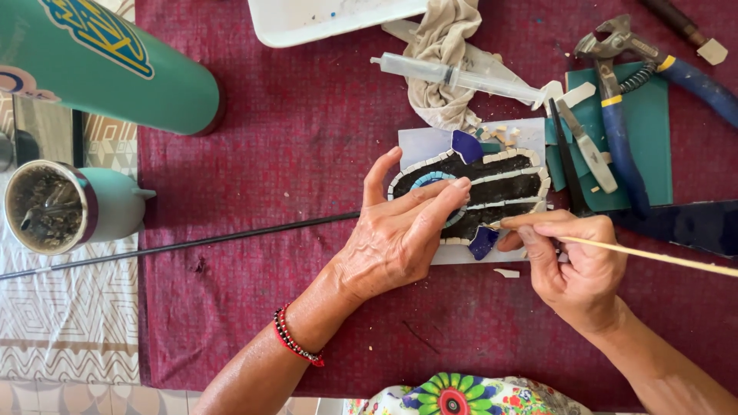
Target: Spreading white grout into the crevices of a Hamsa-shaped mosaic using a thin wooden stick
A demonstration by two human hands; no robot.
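A fish-shaped mosaic point(500, 188) with black tiles, a cream border and blue fins lies on a pale board point(419, 144) on the maroon cloth. My left hand point(400, 230) rests on the mosaic's left end, with its fingers pressing on the round blue eye. My right hand point(573, 265) pinches a thin wooden stick point(661, 256) whose tip touches the mosaic's lower edge next to a blue fin piece point(483, 242).
Blue-handled nippers point(619, 134), tweezers and a dark pointed tool lie on a green tile point(649, 131) to the right. A syringe point(453, 75) rests on a rag. A white tray, a green bottle point(115, 65), a cup point(58, 206) and a long thin rod point(192, 244) are nearby.
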